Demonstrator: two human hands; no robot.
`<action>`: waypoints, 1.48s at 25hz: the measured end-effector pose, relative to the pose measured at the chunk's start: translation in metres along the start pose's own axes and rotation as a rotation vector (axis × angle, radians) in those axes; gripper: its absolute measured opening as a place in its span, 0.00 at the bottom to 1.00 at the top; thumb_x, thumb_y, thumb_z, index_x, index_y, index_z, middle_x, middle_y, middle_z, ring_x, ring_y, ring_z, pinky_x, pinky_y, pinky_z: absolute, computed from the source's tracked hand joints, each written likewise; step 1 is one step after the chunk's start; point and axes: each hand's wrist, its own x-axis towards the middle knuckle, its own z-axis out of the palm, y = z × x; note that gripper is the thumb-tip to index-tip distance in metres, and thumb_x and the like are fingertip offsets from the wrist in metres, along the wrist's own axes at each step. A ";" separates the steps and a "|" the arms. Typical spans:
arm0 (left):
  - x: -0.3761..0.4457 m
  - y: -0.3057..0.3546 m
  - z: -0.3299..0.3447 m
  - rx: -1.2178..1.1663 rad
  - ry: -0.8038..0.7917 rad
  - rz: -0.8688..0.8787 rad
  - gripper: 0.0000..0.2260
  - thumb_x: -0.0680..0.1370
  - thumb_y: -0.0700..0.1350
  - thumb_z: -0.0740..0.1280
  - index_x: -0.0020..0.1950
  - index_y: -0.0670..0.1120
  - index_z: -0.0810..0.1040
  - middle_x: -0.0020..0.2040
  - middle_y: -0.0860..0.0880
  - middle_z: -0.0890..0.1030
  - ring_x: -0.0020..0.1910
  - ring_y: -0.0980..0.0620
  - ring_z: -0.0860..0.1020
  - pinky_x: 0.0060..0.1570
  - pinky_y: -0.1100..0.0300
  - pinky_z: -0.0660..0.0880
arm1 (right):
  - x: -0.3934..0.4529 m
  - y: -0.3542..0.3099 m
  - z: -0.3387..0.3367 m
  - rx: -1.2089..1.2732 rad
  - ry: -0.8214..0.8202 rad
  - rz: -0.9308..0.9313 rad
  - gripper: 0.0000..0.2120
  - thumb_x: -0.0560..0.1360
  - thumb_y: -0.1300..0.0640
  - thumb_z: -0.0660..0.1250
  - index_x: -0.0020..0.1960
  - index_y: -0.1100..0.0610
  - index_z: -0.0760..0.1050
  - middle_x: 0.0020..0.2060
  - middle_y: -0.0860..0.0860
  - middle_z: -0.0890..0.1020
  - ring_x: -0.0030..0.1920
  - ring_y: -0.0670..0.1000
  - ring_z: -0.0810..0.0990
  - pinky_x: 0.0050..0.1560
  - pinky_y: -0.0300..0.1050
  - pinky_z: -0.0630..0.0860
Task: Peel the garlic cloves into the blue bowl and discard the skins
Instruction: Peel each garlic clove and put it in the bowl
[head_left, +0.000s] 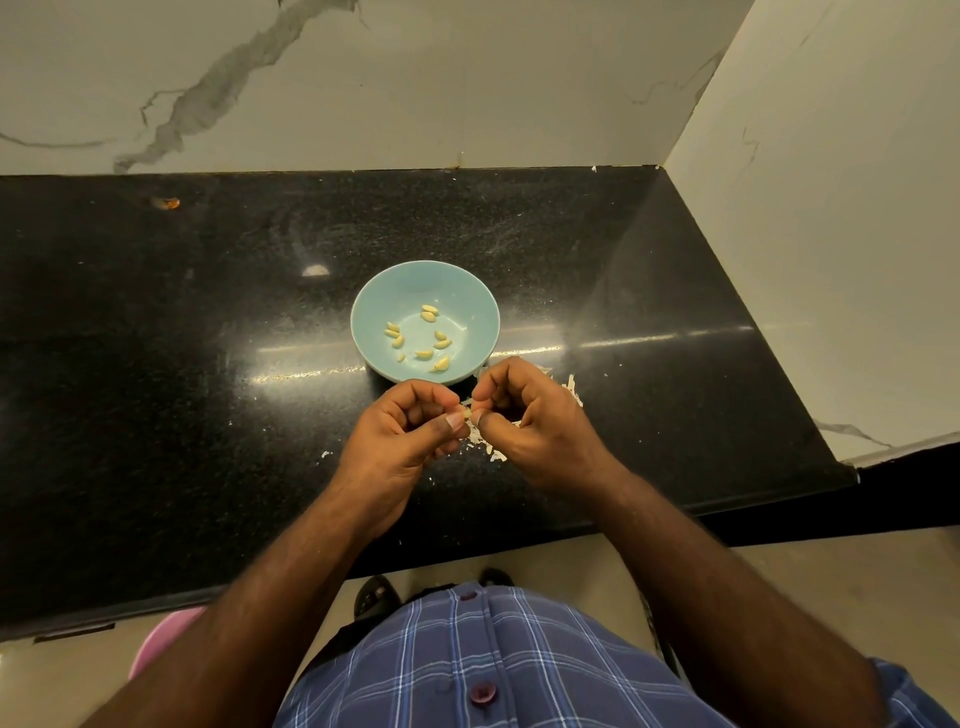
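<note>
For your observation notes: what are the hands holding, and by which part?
A garlic clove, pinched at its ends between the left hand and right hand fingertips.

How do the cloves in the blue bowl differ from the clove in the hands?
The cloves in the bowl lie loose and untouched in the blue bowl; the clove in the hands is pinched between the left hand and right hand, nearer than the bowl. The bowl cloves show bare and yellowish; the held one is mostly hidden by fingertips, over skin scraps.
</note>
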 end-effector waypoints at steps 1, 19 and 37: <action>0.000 0.000 0.000 -0.005 0.003 -0.003 0.09 0.71 0.39 0.73 0.51 0.43 0.80 0.43 0.47 0.84 0.43 0.52 0.82 0.47 0.55 0.78 | 0.000 0.000 0.000 -0.004 0.004 -0.001 0.12 0.77 0.64 0.68 0.49 0.47 0.74 0.41 0.51 0.80 0.41 0.53 0.79 0.42 0.54 0.80; 0.002 -0.002 -0.006 0.079 -0.021 -0.035 0.10 0.72 0.42 0.74 0.52 0.44 0.83 0.48 0.42 0.85 0.47 0.46 0.81 0.51 0.49 0.77 | -0.004 0.000 -0.001 -0.011 0.054 -0.008 0.08 0.75 0.60 0.75 0.53 0.55 0.80 0.45 0.47 0.83 0.47 0.47 0.83 0.48 0.48 0.83; 0.001 -0.001 0.000 -0.066 0.013 -0.109 0.07 0.78 0.33 0.68 0.48 0.44 0.80 0.43 0.46 0.83 0.41 0.52 0.81 0.43 0.60 0.79 | -0.003 0.003 -0.001 0.160 0.034 0.085 0.12 0.74 0.65 0.75 0.55 0.54 0.79 0.45 0.53 0.85 0.47 0.52 0.85 0.51 0.52 0.84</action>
